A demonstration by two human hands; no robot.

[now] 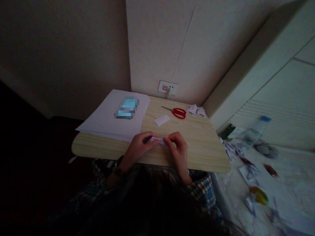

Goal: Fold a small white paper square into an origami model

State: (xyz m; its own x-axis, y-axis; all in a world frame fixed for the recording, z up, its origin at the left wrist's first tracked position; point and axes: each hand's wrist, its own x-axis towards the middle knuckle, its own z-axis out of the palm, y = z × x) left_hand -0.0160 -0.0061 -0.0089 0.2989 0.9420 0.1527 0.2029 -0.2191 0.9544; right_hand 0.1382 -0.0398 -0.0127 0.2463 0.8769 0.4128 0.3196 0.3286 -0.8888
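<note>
Between my two hands is a small folded piece of white paper (159, 141), held low over the front part of the wooden table. My left hand (141, 146) pinches its left end, thumb along the near side. At the right end, the thumb and fingertips of my right hand (178, 147) are closed on the same paper. Part of the paper is hidden behind my fingers. Just beyond my hands lies a small flat white paper rectangle (161, 120). Farther back rest red-handled scissors (178, 112), blades pointing left, beside folded paper pieces (196, 110).
A stack of large white sheets (98, 119) covers the table's left side, with a lit phone (127, 107) on top. A wall socket (168, 87) holds a plug. Right of the wooden table (204, 150), a lower surface carries a clear bottle (256, 132), folded papers and a yellow-green object (260, 195).
</note>
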